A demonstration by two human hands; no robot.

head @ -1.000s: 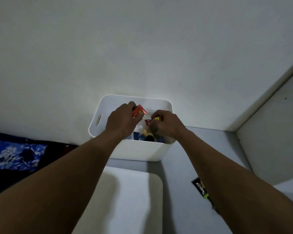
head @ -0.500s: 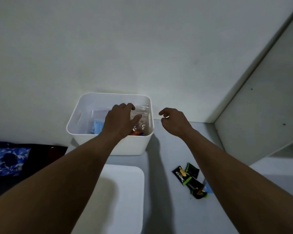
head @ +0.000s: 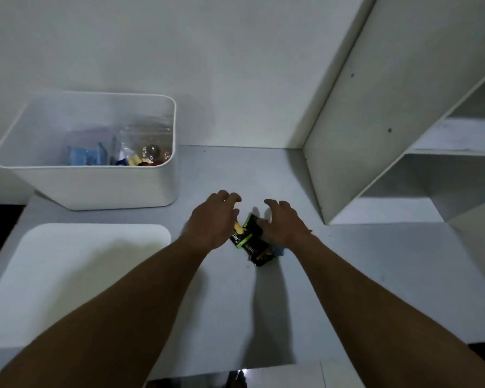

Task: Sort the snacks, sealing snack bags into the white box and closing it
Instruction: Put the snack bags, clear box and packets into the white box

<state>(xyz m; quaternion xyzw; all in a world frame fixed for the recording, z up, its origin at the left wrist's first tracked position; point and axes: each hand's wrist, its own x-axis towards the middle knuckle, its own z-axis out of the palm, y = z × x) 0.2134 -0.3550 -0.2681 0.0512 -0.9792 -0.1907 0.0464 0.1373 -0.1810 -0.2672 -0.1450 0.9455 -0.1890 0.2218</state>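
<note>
**Both hands closing in on the last packets on the desk**

The left hand [head: 213, 219] and the right hand [head: 284, 224] are hovering on either side of a small heap of dark snack packets [head: 252, 242] lying on the grey desk [head: 375, 275], well apart from the white box [head: 95, 186]. Fingers on both are spread and curled, holding nothing; the right hand's fingers may be touching the top packet, though that is hard to tell. Flanking the heap like this is probably meant to gather the packets together in one scoop.

The box is sitting open at the back left against the wall, so it is taking things from above; a clear bag [head: 149, 141] with sweets in it and some blue wrappers [head: 86, 156] are already lying inside. The lid [head: 81, 275] is resting flat on the desk in front of the box, likely parked close for closing later.

The packets are lying flat and overlapping, their long axes running diagonally from the upper left, near the left hand, down toward the lower right. A yellowish bit shows at the upper end, and a scrap of blue wrapper [head: 280, 251] is peeking out under the right wrist.
</note>
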